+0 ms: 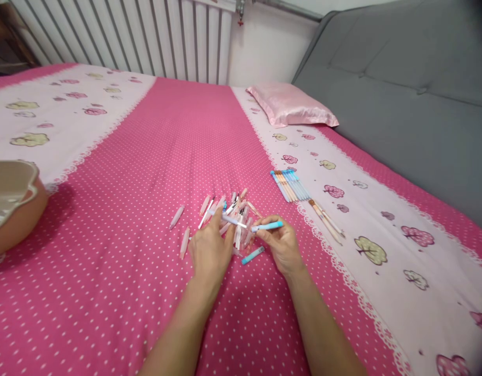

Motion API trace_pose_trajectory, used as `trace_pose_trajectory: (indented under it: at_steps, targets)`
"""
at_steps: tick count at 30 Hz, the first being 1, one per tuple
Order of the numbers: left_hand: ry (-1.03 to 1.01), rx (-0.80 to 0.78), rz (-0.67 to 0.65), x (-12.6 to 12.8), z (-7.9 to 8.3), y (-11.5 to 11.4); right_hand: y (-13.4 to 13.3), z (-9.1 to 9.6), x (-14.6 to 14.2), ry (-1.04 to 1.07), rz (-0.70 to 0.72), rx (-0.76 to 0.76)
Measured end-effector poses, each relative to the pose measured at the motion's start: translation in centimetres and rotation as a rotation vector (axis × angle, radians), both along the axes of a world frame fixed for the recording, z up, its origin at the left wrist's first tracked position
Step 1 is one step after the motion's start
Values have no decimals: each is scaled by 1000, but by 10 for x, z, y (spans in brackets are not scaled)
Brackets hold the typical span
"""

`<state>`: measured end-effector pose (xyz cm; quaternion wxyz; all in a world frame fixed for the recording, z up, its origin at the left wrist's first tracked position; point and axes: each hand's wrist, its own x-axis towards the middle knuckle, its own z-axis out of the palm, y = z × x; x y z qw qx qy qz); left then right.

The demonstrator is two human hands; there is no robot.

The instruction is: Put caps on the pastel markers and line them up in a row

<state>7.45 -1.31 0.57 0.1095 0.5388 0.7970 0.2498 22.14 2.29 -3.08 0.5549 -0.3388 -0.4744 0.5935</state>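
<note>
My left hand [211,245] pinches a pale lavender pen part [228,219] with a white tip that points right. Between the thumb and fingers of my right hand [282,245] is a blue pen barrel [269,226], its pale end close to that tip. Whether the two parts touch, I cannot tell. A loose pile of pink and white pen parts [241,209] lies beneath and behind my hands. Just below my right hand rests another blue pen piece [253,255]. Single pink pen barrels [185,243] are scattered left of my left hand.
A row of blue and peach pens [290,186] lies to the right, with a few slim pens [326,220] below it. At the left edge stands a peach basin [17,219]. Farther back are a pink pillow [290,104], a grey headboard [401,94] and a white radiator [139,36].
</note>
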Motion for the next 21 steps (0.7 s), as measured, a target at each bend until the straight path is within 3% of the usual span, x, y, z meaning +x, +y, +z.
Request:
trace_pose_trajectory:
  at_steps: [6, 13, 21]
  targets:
    - [49, -13, -10, 0, 2, -1, 0, 0, -2, -81, -101, 60]
    - [74, -22, -8, 1, 2, -1, -3, 2, -6, -178, -101, 134]
    - [-16, -8, -64, 5, 1, -1, -4, 1, -7, -221, -162, 161]
